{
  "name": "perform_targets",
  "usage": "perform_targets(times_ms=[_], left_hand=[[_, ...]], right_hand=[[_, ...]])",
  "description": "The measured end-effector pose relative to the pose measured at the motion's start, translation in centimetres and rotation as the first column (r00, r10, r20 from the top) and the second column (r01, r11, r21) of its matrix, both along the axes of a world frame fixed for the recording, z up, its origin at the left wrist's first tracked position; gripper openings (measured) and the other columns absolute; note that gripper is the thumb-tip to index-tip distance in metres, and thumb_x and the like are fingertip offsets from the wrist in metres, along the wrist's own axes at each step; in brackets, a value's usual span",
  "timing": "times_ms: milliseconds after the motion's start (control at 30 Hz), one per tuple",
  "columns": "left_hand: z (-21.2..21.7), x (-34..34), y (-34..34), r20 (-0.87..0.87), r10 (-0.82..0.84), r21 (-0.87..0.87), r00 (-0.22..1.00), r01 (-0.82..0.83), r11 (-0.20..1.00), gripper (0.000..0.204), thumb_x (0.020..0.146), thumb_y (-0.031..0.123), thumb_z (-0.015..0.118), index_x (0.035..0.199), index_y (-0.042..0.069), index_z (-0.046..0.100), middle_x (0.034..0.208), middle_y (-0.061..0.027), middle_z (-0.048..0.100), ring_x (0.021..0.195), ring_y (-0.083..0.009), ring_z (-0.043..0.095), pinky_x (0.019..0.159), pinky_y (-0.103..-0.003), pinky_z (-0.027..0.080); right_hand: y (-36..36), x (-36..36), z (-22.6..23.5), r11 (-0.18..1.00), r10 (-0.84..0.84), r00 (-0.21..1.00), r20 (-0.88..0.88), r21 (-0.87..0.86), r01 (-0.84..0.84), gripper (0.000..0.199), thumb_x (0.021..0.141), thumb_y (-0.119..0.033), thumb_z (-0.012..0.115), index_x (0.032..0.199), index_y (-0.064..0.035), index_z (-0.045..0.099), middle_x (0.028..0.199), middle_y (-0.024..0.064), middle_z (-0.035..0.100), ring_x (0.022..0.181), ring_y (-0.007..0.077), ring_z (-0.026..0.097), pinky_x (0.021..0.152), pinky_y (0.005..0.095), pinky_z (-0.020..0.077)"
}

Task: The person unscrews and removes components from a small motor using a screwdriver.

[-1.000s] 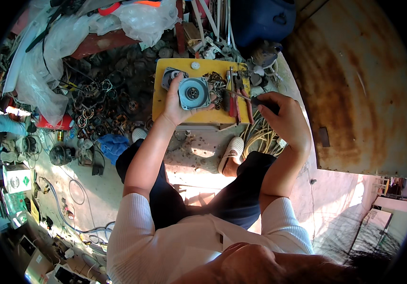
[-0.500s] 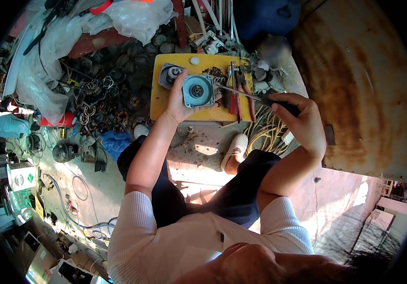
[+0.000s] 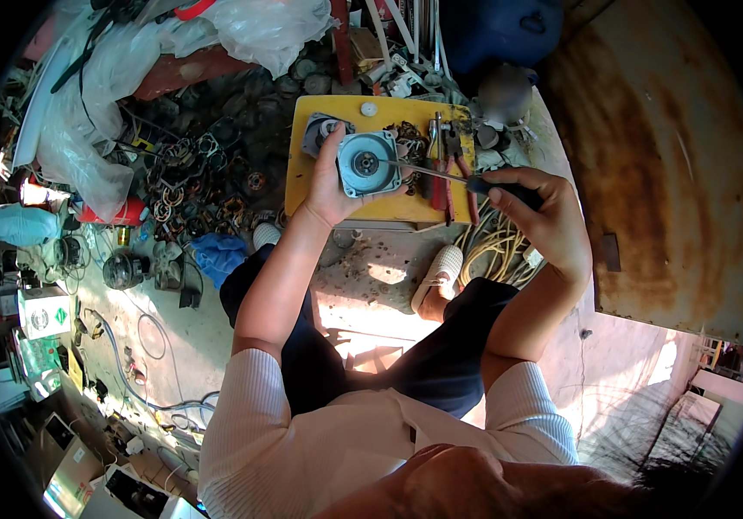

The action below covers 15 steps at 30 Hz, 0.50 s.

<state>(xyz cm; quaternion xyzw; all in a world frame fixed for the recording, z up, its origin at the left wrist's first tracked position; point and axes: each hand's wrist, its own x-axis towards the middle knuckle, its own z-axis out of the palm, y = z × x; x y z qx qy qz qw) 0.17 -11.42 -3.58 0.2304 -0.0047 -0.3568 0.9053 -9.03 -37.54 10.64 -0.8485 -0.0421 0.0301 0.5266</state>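
Observation:
My left hand is closed around a squarish grey metal motor end cover, its round hollow side facing up above a yellow board. A black-handled screwdriver is gripped in my right hand. Its thin shaft runs leftward, and the tip sits at the hub in the middle of the cover. Behind the left thumb a second grey motor part lies on the yellow board. Pliers with red handles and a small white disc also rest there.
Coiled tan cable lies right of the board, beside a rusty metal sheet. Motor parts and copper windings cover the floor at the left. A blue container stands at the back, clear plastic bags at the far left.
The screwdriver tip has moved from the cover's right rim inward to its central hub. The whole view has shifted slightly.

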Motion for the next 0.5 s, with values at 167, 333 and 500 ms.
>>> perform_targets(times_ms=[167, 333, 500], left_hand=[[0.5, -0.2, 0.1, 0.027, 0.032, 0.015, 0.999, -0.032, 0.999, 0.084, 0.090, 0.066, 0.046, 0.142, 0.000, 0.041, 0.134, -0.0225, 0.053, 0.116, -0.0432, 0.057, 0.100, -0.060, 0.044], [1.2, -0.7, 0.1, 0.037, 0.093, 0.044, 0.995, -0.094, 0.995, 0.080, 0.091, 0.065, 0.045, 0.138, 0.001, 0.045, 0.131, -0.0211, 0.055, 0.115, -0.0420, 0.058, 0.099, -0.059, 0.045], [0.9, -0.5, 0.3, 0.041, 0.108, 0.011, 0.993, -0.109, 0.994, 0.072, 0.092, 0.063, 0.045, 0.133, 0.004, 0.050, 0.124, -0.0185, 0.060, 0.111, -0.0385, 0.061, 0.097, -0.056, 0.047]], right_hand=[[0.0, 0.3, -0.5, 0.998, -0.006, 1.000, -0.017, 0.061, 0.007, 0.016, 0.090, -0.004, 0.065, 0.102, 0.0058, 0.068, 0.069, 0.0013, 0.062, 0.065, 0.0058, 0.055, 0.060, 0.0225, 0.0430], [0.5, 0.5, -0.4, 0.996, -0.030, 0.999, -0.023, 0.079, 0.032, 0.015, 0.091, -0.005, 0.064, 0.101, 0.0060, 0.068, 0.067, 0.0008, 0.062, 0.062, 0.0054, 0.054, 0.059, 0.0221, 0.0423], [0.2, 0.7, -0.6, 0.997, -0.050, 0.998, -0.047, 0.056, 0.053, 0.018, 0.093, -0.012, 0.065, 0.104, 0.0025, 0.069, 0.080, 0.0007, 0.067, 0.072, 0.0046, 0.060, 0.060, 0.0192, 0.0438]])
